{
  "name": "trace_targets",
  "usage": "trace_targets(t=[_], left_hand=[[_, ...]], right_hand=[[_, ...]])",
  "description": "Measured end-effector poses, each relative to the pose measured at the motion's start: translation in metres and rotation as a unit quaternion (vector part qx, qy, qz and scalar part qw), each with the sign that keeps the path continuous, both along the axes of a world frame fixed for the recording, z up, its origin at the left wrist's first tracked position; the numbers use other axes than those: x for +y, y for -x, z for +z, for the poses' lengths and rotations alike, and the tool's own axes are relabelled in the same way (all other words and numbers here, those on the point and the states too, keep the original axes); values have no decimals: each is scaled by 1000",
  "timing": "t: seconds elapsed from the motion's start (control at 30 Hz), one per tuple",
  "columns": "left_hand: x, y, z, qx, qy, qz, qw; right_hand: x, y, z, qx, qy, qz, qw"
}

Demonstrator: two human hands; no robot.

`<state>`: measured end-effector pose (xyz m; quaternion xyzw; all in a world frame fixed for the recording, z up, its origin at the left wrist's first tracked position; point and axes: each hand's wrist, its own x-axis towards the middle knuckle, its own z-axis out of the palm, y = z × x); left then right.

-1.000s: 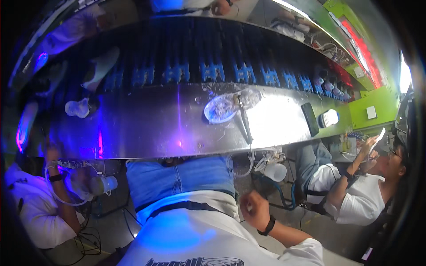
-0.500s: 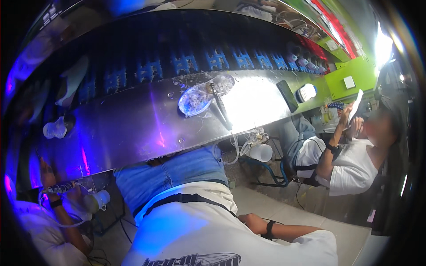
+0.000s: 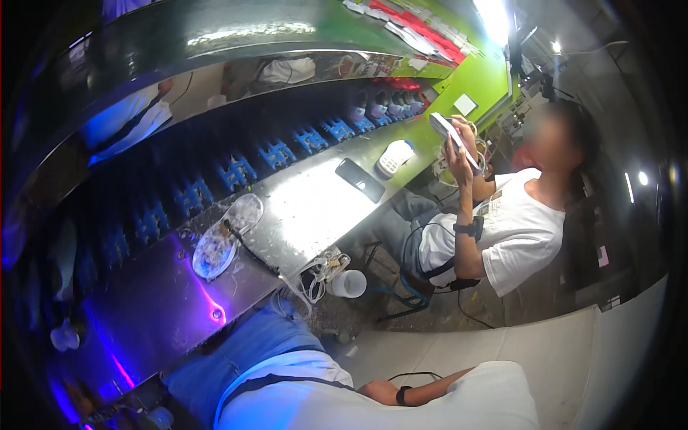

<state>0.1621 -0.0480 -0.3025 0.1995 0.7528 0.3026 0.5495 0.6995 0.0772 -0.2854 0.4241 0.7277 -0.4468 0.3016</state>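
Observation:
My right hand (image 3: 378,391) rests low against my waist, with a dark band on the wrist; its fingers are hidden, so I cannot see whether it holds anything. My left hand is out of view. On the metal bench ahead lies a sole-shaped white tray (image 3: 214,256) crusted with pale residue. A dark-handled brush (image 3: 244,242) lies across it, its handle pointing to the bench's near edge. Neither is touched by a hand.
A phone (image 3: 359,180) and a white scanner-like device (image 3: 395,158) lie farther right on the bench (image 3: 301,215). Blue holders (image 3: 276,153) line the dark conveyor behind. At right, a seated co-worker (image 3: 530,222) holds a shoe (image 3: 456,143). A white cup (image 3: 348,284) hangs near tubing.
My view has swung to the right, so bench and tray appear farther left. The co-worker at right has raised the held item. My right hand stays at my waist.

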Motion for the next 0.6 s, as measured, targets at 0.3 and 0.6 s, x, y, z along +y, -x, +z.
trace_targets(t=[0.3, 0.6], left_hand=[[48, -16, 14, 11, 11, -46, 999], [58, -32, 25, 22, 6, -71, 997]], right_hand=[[-2, -47, -70, 157, 7, 27, 987], [43, -30, -8, 162, 52, -161, 972]])
